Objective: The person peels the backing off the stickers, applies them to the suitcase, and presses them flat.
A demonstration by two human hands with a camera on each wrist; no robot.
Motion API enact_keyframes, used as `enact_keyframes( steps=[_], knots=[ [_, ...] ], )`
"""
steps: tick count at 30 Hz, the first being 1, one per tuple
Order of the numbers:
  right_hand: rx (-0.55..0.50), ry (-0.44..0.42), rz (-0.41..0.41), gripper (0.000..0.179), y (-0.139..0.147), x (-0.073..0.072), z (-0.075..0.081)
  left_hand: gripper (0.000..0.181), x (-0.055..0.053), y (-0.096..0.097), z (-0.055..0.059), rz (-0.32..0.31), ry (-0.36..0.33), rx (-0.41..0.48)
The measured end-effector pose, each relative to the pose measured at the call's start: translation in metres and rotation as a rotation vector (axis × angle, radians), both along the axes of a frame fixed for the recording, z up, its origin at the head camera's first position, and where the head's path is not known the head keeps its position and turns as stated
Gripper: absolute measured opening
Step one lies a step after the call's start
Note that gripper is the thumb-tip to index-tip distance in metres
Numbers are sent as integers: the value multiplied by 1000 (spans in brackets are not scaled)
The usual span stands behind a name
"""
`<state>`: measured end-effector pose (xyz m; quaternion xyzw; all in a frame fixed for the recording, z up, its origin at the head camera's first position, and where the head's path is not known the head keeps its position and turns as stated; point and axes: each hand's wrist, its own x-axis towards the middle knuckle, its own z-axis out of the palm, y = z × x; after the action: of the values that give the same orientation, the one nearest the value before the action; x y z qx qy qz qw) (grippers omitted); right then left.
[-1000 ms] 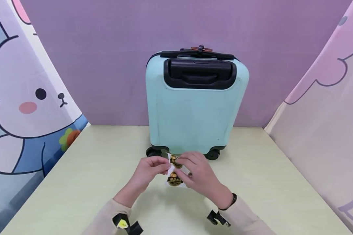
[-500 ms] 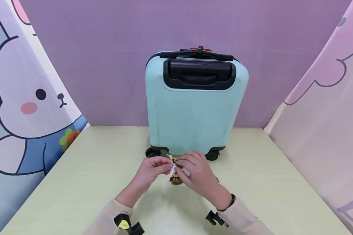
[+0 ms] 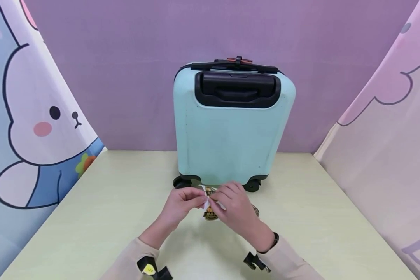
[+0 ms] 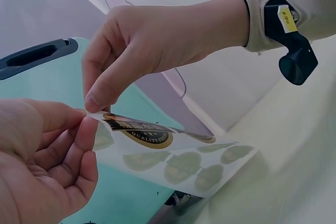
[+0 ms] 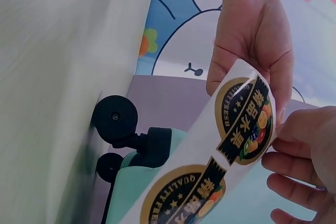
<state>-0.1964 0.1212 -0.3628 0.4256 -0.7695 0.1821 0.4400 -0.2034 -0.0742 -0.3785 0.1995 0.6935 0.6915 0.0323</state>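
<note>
Both hands meet at one edge of a white sticker sheet [image 3: 207, 203] in front of the suitcase. Round black-and-gold labels with fruit pictures [image 5: 244, 121] are printed on it. My left hand [image 3: 182, 204] pinches the sheet's edge between thumb and fingers. Right beside it, my right hand [image 3: 235, 206] pinches the same edge with thumb and forefinger, fingertips close together. In the left wrist view the sheet [image 4: 157, 163] bends away to the right, and one dark label [image 4: 149, 139] shows under the right hand [image 4: 136, 51]. In the head view the right hand hides much of the sheet.
A mint-green suitcase [image 3: 227, 144] stands upright on the pale table [image 3: 136, 171], behind the hands. Its black wheels [image 3: 252, 184] rest on the tabletop. A purple panel [image 3: 136, 77] rises at the back, and printed cartoon panels [image 3: 35, 97] flank both sides.
Both hands have shifted slightly right, still gripping the sheet. The sheet has turned, so less of its lower part shows between the hands and its far end now appears beyond the right hand.
</note>
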Motion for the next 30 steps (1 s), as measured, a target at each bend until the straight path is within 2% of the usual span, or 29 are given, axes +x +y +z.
enact_keyframes(
  steps=[5, 11, 14, 21, 30],
  knots=[
    [6, 54, -19, 5, -1, -1, -1, 17, 0, 2, -2, 20, 25, 9],
    [-18, 41, 9, 7, -1, -3, -3, 16, 1, 4, -3, 40, 6, -3],
    [-28, -36, 33, 10, 0, -3, -3, 17, 1, 4, -4, 49, -3, -7],
    [-79, -304, 49, 11, 8, -2, -3, 16, 1, 4, -4, 64, -29, -23],
    [-170, -549, 53, 11, 16, -1, -1, 17, 0, 3, -7, 63, -36, -30]
  ],
)
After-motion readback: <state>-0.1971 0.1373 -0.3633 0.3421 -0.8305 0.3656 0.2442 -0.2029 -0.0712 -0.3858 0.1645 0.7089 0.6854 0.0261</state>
